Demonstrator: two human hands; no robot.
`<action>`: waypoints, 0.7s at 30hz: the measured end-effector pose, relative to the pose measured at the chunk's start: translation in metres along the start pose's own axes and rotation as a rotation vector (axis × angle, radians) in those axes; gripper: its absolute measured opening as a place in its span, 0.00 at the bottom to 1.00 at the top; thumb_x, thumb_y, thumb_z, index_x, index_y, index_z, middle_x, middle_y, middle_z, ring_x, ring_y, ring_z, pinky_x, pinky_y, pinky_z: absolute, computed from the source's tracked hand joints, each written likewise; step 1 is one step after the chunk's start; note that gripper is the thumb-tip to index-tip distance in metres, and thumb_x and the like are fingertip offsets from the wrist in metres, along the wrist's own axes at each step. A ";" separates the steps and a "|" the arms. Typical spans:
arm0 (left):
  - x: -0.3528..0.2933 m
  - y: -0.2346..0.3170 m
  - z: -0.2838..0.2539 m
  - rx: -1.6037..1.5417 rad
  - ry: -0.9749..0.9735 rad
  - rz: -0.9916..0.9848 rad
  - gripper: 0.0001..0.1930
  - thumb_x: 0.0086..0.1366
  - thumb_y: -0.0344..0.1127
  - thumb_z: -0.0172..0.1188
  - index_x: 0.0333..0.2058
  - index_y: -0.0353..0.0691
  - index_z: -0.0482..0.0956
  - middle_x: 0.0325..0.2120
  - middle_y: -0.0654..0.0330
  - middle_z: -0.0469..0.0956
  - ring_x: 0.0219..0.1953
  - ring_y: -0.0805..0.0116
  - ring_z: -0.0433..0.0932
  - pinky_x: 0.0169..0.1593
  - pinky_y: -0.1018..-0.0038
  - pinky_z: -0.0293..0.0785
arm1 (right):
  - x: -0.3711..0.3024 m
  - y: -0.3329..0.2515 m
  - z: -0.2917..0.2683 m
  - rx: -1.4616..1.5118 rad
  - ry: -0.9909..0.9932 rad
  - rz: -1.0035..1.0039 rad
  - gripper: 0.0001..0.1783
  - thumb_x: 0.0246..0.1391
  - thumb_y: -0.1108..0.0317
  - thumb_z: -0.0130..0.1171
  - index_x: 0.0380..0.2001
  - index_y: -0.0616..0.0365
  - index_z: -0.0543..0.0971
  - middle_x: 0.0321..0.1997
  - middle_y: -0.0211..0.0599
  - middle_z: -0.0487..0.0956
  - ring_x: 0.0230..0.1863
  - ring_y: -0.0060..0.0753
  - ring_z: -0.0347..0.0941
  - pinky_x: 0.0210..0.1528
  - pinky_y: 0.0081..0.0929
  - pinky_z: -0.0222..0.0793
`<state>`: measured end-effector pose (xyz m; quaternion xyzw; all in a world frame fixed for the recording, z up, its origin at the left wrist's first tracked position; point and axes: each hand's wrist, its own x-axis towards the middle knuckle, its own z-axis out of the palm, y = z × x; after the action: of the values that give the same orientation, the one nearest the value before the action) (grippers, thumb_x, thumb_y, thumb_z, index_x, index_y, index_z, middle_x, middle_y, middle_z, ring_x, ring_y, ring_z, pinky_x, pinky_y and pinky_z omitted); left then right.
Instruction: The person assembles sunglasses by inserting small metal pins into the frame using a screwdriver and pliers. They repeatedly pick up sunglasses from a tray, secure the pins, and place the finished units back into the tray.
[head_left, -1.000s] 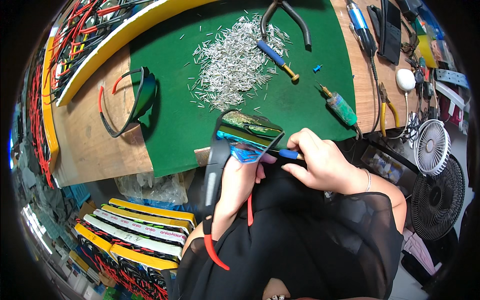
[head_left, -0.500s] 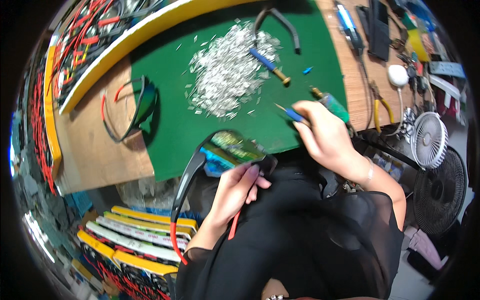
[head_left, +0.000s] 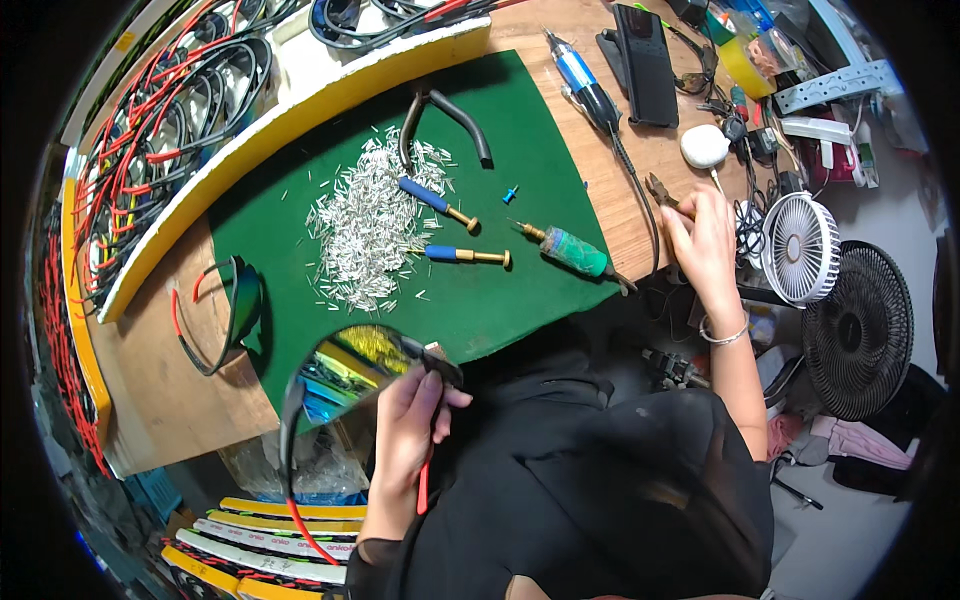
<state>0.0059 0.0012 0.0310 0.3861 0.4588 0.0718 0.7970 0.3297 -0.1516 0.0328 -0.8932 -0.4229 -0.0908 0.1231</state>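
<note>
Sunglasses with a mirrored lens (head_left: pixel 350 360) and a black-and-red frame are held in my left hand (head_left: pixel 408 415), thumb and fingers pinched on the frame's edge. At the table's right side my right hand (head_left: pixel 703 245) is closed round a pair of pliers (head_left: pixel 658 188); the jaws show and the handles are mostly hidden. On the green mat (head_left: pixel 470 320) lies a heap of small silvery pieces (head_left: pixel 365 220). Two small screwdrivers with blue handles, one higher (head_left: pixel 425 194) and one lower (head_left: pixel 450 254), rest by the heap. Beside them is a green-bodied tool (head_left: pixel 573 252) with a cord.
Another pair of sunglasses (head_left: pixel 243 300) stands at the mat's left edge. A bent dark strip (head_left: pixel 465 125), a blue pin (head_left: pixel 511 194), a blue corded pen-like tool (head_left: pixel 583 83) and a phone (head_left: pixel 645 65) lie farther off. Fans, one white (head_left: pixel 800 245), stand right; a yellow-edged tray (head_left: pixel 300 105) holds more frames.
My right hand has let go of a blue-handled screwdriver, now lying by the heap, and moved right onto the pliers. My left hand still holds the sunglasses; the whole view has shifted.
</note>
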 end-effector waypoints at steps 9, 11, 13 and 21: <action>0.008 -0.006 0.002 0.013 -0.088 0.013 0.11 0.66 0.35 0.44 0.33 0.33 0.71 0.24 0.56 0.77 0.13 0.83 0.63 0.16 0.87 0.58 | -0.038 -0.009 -0.004 0.136 -0.057 0.191 0.10 0.51 0.71 0.53 0.21 0.64 0.66 0.30 0.45 0.71 0.31 0.44 0.66 0.37 0.32 0.64; 0.007 -0.007 -0.004 -0.006 -0.062 0.032 0.11 0.66 0.35 0.44 0.33 0.32 0.70 0.25 0.56 0.77 0.13 0.83 0.62 0.16 0.87 0.58 | -0.052 -0.028 -0.023 0.500 -0.091 0.145 0.08 0.49 0.74 0.54 0.26 0.63 0.64 0.30 0.39 0.69 0.32 0.29 0.67 0.37 0.26 0.65; 0.008 -0.011 -0.007 -0.094 -0.014 0.029 0.12 0.66 0.34 0.43 0.34 0.30 0.69 0.26 0.55 0.77 0.13 0.83 0.61 0.16 0.87 0.56 | -0.062 -0.068 -0.040 0.886 -0.388 0.057 0.23 0.42 0.72 0.60 0.42 0.60 0.65 0.37 0.33 0.69 0.33 0.22 0.66 0.35 0.20 0.65; 0.007 -0.038 -0.020 0.149 0.128 0.103 0.13 0.65 0.38 0.47 0.31 0.37 0.78 0.14 0.69 0.69 0.15 0.85 0.61 0.19 0.87 0.54 | -0.090 -0.141 0.005 1.067 -1.056 -0.185 0.22 0.47 0.72 0.55 0.48 0.61 0.67 0.40 0.45 0.72 0.41 0.44 0.70 0.44 0.29 0.66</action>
<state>-0.0149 -0.0108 -0.0046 0.4620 0.4924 0.1030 0.7304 0.1645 -0.1297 0.0243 -0.5982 -0.4854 0.5562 0.3117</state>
